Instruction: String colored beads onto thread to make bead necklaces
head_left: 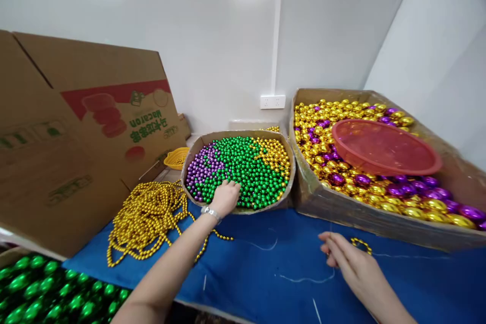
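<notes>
My left hand, with a band on its wrist, reaches into the front of a cardboard box of small beads. Its fingers are bent together among the green beads, and their tips are hidden, so what they pinch cannot be made out. Purple beads lie at the box's left side and gold ones at its right. Over the blue cloth, my right hand is closed in a pinch on a thin thread, which trails down and leftward from the fingers. Beside that hand lies a short curved string of gold beads.
Long gold bead strands are heaped at left, near a yellow basket and a large carton. At right, a big box holds gold and purple baubles under a red basin. Green baubles sit at lower left.
</notes>
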A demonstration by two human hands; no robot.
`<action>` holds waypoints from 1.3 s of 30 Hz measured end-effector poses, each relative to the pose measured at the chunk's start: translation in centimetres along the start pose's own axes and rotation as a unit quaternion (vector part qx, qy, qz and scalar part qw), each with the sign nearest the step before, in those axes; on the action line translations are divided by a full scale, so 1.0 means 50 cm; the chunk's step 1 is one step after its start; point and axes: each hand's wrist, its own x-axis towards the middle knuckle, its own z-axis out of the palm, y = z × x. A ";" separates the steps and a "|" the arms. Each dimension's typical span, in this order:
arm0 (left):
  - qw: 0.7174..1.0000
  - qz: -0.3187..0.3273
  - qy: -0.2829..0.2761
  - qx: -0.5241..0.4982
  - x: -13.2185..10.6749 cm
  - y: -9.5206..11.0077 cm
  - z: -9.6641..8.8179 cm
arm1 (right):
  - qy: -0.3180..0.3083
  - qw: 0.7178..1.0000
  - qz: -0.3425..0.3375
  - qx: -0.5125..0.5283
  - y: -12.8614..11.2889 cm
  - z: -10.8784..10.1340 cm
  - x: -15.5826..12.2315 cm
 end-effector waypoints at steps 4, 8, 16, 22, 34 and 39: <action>0.999 -0.003 -0.028 -0.046 0.036 -0.038 0.023 | 0.000 0.998 -0.069 -0.011 -0.025 0.046 -0.023; 0.990 -0.006 -0.021 -0.140 0.017 -0.019 0.021 | 0.032 0.988 -0.139 -0.054 -0.050 0.074 -0.035; 0.675 -0.104 -0.076 -0.727 -0.098 0.087 -0.001 | 0.064 0.974 -0.204 -0.068 -0.114 0.090 -0.053; 0.584 -0.138 -0.082 -0.796 -0.117 0.115 -0.004 | 0.165 0.956 -0.216 -0.111 -0.211 -0.023 -0.006; 0.590 -0.103 -0.128 -0.791 -0.135 0.173 0.015 | 0.260 0.928 -0.263 -0.042 -0.466 -0.251 0.202; 0.555 -0.135 -0.085 -0.816 -0.154 0.164 0.030 | 0.141 0.965 -0.208 -0.079 -0.411 -0.177 0.099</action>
